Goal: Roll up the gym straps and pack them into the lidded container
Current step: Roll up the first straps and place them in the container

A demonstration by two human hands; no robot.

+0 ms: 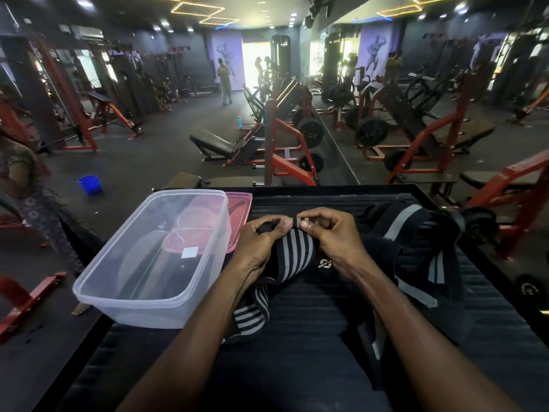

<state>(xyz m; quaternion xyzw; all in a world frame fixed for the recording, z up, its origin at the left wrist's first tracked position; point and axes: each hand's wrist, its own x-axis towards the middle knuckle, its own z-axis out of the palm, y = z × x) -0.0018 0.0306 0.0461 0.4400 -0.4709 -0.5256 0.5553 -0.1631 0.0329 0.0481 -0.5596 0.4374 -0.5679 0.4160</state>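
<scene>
- The step in hand looks like the start of the first roll: both hands pinch the far end of a black-and-grey striped strap (297, 254) on the dark ribbed tabletop (312, 337).
- The left hand (258, 242) has its fingers (277, 223) closed on a black tab at the strap's end; the right hand (329, 236) pinches the striped edge just beside it, thumb and forefinger pressed together.
- The rest of that strap trails toward the person, between the forearms, lying loose and partly folded.
- More straps (416, 233) lie in a tangled heap to the right, touching the right wrist area; how many there are is hard to say.
- The clear container (124, 292) stands open at the left, near the left hand; it appears empty, though a pink lid (240, 209) behind it shows through the walls.
- Next, the fingers need to turn the end over tightly and keep the edges aligned while the loose length feeds in.
</scene>
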